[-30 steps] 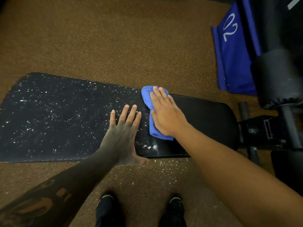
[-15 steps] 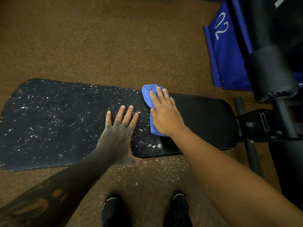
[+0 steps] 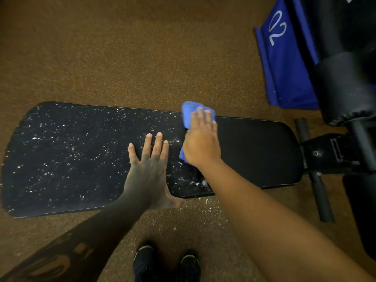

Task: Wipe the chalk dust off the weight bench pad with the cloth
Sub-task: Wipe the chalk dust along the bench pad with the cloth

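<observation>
Roughly a third of the black bench pad (image 3: 254,151), its right end, looks clean; white chalk dust (image 3: 61,149) speckles the rest. The right hand (image 3: 201,143) presses the folded blue cloth (image 3: 189,110) at the boundary, fingers flat. The left hand (image 3: 148,169) rests spread beside it.

White number "02" showing on blue banner (image 3: 284,78) at upper right, digits tilting, banner lying just beside black gym machine (image 3: 343,88). Tattoo (image 3: 50,265) on left forearm showing as dark shapes, too blurred for reading.
</observation>
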